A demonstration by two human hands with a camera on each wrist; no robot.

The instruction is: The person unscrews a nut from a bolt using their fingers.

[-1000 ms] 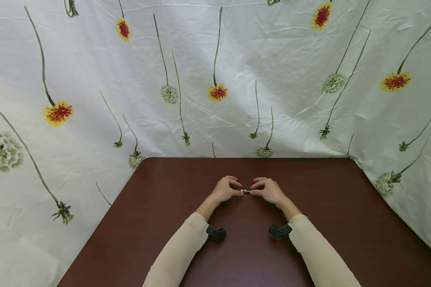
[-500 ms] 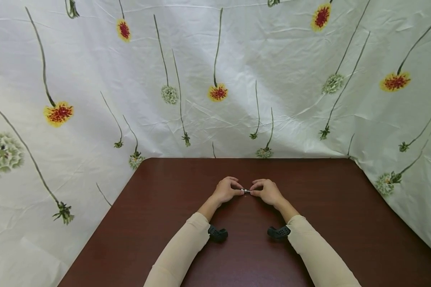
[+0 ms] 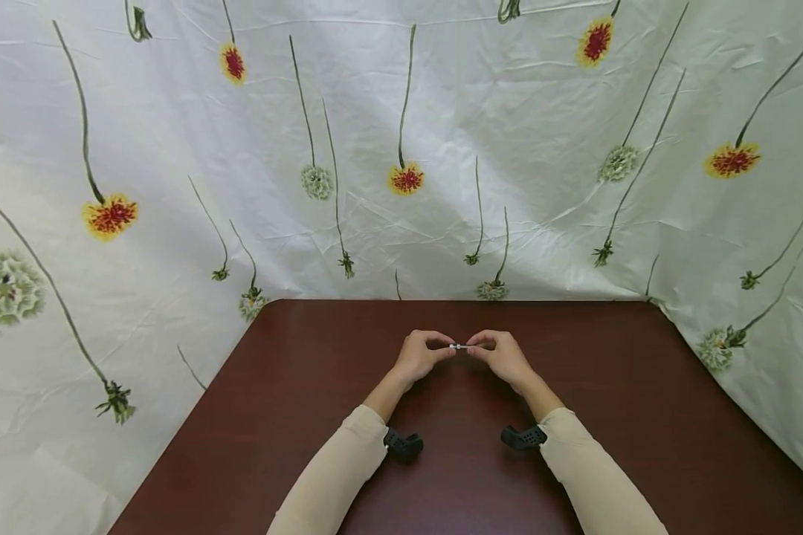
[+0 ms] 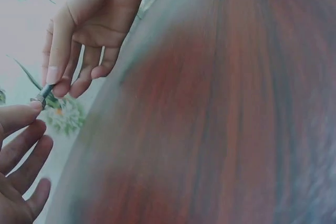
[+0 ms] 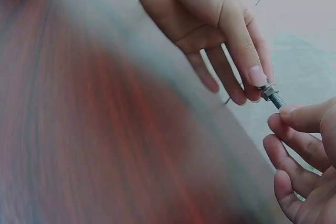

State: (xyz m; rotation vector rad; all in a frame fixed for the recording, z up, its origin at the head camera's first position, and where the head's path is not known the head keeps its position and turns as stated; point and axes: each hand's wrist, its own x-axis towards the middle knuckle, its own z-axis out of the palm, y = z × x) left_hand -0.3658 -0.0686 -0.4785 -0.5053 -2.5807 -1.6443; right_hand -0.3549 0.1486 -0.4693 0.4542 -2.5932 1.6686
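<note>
A small metal bolt (image 3: 461, 347) is held level between the two hands, above the brown table. My left hand (image 3: 415, 358) pinches one end of it between thumb and forefinger. At the other end, the thumb and forefinger of my right hand (image 3: 505, 358) pinch the threaded tip. In the right wrist view a hex nut (image 5: 269, 91) sits on the threads (image 5: 277, 99), close against the left fingertips. The bolt's head end is mostly hidden by those fingers. Both hands' other fingers are loosely bent and hold nothing.
The dark brown table (image 3: 294, 446) stretches out beneath both arms. Behind it and at its sides hangs a white cloth (image 3: 542, 96) with printed flowers. Black wrist devices (image 3: 403, 446) jut inward from both cream sleeves (image 3: 334, 468).
Both hands have risen slightly and moved a little away from the body, carrying the bolt with them. The right fingers now close on the threaded end more firmly. The head view has tilted slightly upward.
</note>
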